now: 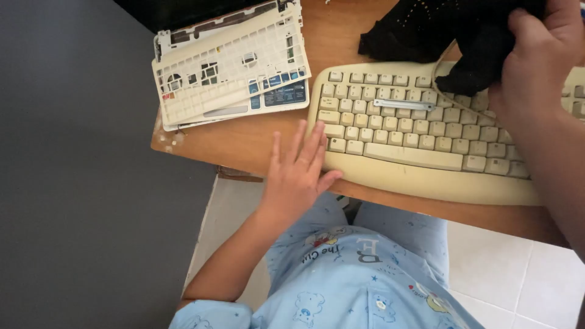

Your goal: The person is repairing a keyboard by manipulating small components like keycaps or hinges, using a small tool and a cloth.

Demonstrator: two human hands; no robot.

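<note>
Item count on the bench [256, 143]: 1 beige keyboard [414, 149], 1 small metal strip [403, 105] lying on its keys, 1 black cloth [451, 36] at the far edge, 1 white perforated laptop frame [228, 61] at the left corner. Hands in view: 2, namely left hand [298, 173] and right hand [536, 61].

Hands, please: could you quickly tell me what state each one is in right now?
Left hand: open, flat against the beige keyboard's left edge.
Right hand: closed on a black cloth.
</note>
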